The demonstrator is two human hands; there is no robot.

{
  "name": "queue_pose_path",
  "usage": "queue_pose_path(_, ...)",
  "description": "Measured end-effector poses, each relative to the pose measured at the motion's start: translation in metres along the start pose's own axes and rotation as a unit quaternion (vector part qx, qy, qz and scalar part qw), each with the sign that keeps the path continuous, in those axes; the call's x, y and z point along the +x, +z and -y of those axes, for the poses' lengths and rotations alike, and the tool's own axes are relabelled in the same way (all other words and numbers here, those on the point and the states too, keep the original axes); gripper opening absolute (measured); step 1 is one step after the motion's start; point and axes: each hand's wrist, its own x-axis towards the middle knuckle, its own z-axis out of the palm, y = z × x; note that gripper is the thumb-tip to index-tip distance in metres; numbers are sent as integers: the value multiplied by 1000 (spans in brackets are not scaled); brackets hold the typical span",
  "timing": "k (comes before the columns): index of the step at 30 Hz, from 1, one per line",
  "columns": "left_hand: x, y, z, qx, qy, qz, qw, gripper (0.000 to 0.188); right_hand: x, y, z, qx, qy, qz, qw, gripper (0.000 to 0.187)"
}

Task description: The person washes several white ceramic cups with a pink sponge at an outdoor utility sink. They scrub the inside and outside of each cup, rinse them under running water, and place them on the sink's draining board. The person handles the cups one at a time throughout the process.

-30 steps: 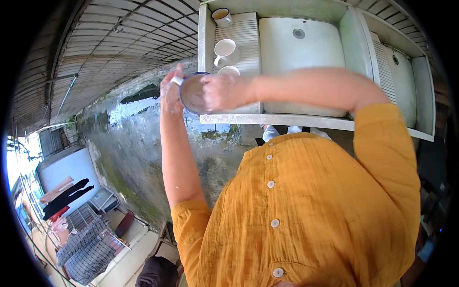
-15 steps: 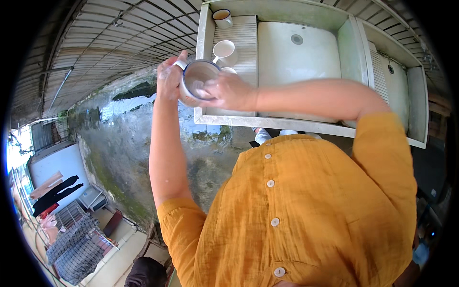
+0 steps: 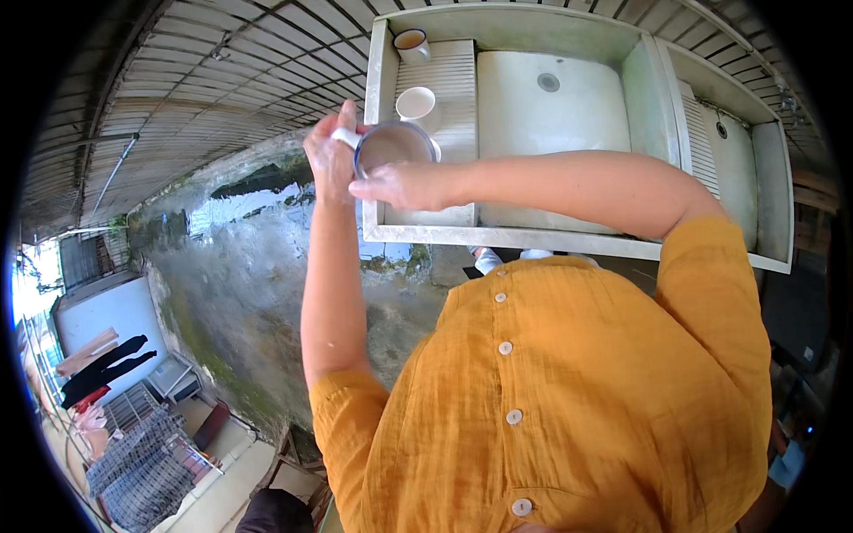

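A pale mug with a dark blue rim is held over the left end of the sink, its opening tilted up toward me. My left hand is closed around the mug's white handle, with whitish suds on the skin. Across the near rim lies my right hand, closed against the mug's wall with its thumb side toward the left. Some of its fingers are hidden, and whether anything lies under them I cannot tell. A white mug stands just beyond, on the ribbed drainboard. Part of another white cup shows behind the held mug.
A blue-rimmed mug with brownish contents stands at the drainboard's far corner. The pale sink basin with its drain lies to the right, and a second basin beyond a divider. Wet, mossy concrete floor stretches left; clothes hang at lower left.
The mug and both hands have shifted slightly right and nearer. My right hand has moved from inside the mug's opening to its near rim. My left hand keeps hold of the handle.
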Motion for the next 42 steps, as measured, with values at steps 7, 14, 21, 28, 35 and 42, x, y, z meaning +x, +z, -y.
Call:
queue_pose_path(7, -15, -4, 6, -60, 0, -18, 998, 28, 4, 11, -32, -392, -257, -101, 877, 22)
queue_pose_path(14, -20, -15, 16, -51, 16, -42, 998, 29, 27, 33, -17, -314, 13, 67, 947, 15)
queue_pose_path(21, -30, -30, 20, -76, 28, -97, 992, 31, 13, 33, -10, -296, -258, -153, 907, 17)
queue_pose_path(28, -42, -25, 24, -63, 78, -120, 988, 30, 21, 23, 15, -343, -28, 98, 934, 27)
queue_pose_path(35, -43, 7, 31, -173, 79, -269, 944, 28, 41, 36, -15, 745, 205, -186, 607, 20)
queue_pose_path(42, -15, -11, 57, -202, 54, -293, 933, 31, 27, 68, -3, -15, -3, -388, 921, 20)
